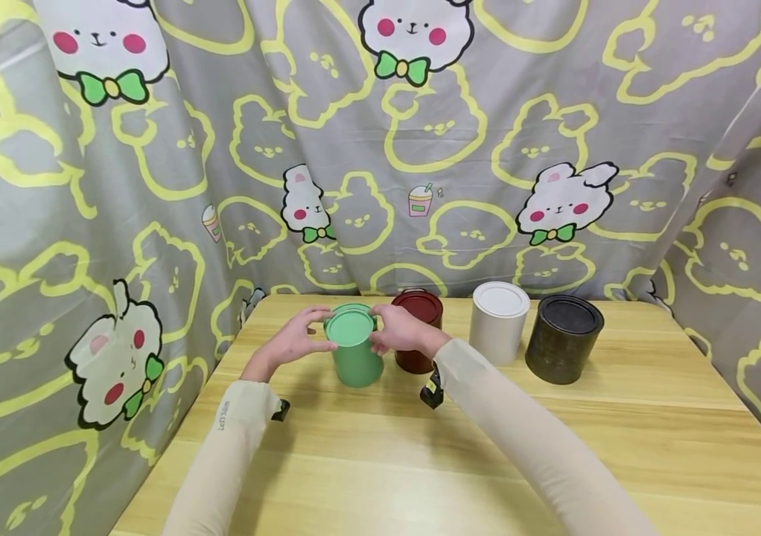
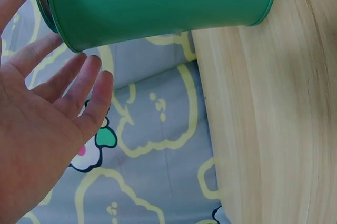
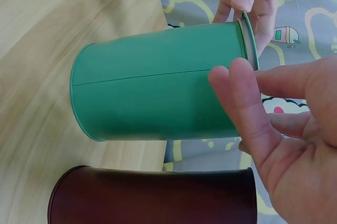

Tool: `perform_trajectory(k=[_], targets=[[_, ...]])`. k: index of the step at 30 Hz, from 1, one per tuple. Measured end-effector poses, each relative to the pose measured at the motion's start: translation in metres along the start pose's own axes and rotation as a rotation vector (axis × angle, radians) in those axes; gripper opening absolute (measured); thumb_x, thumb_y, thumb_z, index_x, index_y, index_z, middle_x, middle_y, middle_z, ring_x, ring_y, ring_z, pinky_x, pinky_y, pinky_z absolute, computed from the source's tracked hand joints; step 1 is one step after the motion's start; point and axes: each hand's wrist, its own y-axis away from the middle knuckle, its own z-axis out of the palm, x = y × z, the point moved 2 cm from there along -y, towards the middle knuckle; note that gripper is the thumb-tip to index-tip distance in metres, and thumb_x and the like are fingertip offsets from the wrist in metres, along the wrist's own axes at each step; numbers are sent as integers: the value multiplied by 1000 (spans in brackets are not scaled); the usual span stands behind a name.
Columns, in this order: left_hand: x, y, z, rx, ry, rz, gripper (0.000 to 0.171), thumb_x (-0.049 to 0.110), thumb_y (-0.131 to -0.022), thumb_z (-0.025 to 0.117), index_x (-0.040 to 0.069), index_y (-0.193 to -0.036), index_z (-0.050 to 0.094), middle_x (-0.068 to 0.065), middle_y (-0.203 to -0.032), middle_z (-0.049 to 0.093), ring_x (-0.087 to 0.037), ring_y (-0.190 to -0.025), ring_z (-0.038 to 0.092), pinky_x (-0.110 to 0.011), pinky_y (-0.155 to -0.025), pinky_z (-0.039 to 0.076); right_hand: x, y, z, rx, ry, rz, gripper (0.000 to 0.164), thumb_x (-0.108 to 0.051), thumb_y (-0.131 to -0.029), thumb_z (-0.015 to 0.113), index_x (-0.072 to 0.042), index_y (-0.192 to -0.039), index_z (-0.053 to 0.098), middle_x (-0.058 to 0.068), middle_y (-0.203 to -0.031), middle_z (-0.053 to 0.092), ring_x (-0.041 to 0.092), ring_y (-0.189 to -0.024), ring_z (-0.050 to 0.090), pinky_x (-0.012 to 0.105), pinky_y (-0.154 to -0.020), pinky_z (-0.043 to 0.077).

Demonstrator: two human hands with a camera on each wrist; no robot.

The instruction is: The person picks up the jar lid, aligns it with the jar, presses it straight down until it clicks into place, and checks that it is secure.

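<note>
A green can (image 1: 358,366) stands upright on the wooden table, and its round green lid (image 1: 351,326) sits at the top. In the right wrist view the lid (image 3: 251,42) is slightly raised, with a pale band between it and the can (image 3: 152,84). My left hand (image 1: 295,339) pinches the left edge of the lid, thumb in front and fingers behind. On the other side my right hand (image 1: 400,330) holds the lid's edge between thumb and fingers. From the left wrist view, the left hand's (image 2: 47,124) lower fingers spread loosely beside the rim.
Just right of the green can stands a dark red can (image 1: 414,357), partly behind my right hand. Farther right are a white can (image 1: 497,335) and a black can (image 1: 560,350), both with lids on. A patterned curtain (image 1: 354,149) hangs behind the table (image 1: 380,469).
</note>
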Motion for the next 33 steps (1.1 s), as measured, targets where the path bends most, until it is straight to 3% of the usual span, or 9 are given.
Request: perform_trajectory(k=[13, 25, 33], targets=[[-1, -8, 1, -41, 2, -34, 65, 24, -84, 70, 1, -139, 42, -18, -142, 37, -35, -125, 40, -53, -99, 35, -5, -6, 0, 37, 19, 47, 56, -4, -91, 56, 4, -142, 34, 6, -70, 66, 27, -72, 69, 27, -62, 54], [-1, -7, 3, -64, 41, -42, 63, 20, -90, 61, -3, -142, 35, -24, -141, 34, -40, -125, 38, -51, -97, 38, -1, -8, 0, 27, -50, 53, 56, -3, -90, 56, 5, -141, 35, 9, -69, 67, 17, -59, 66, 28, -58, 54], [-2, -10, 5, -63, 63, -12, 56, 20, -93, 59, -1, -141, 38, -20, -139, 40, -37, -123, 41, -50, -95, 40, 1, -10, 1, 26, -94, 77, 57, -2, -90, 56, 5, -142, 34, 10, -69, 67, 18, -59, 66, 29, -58, 55]])
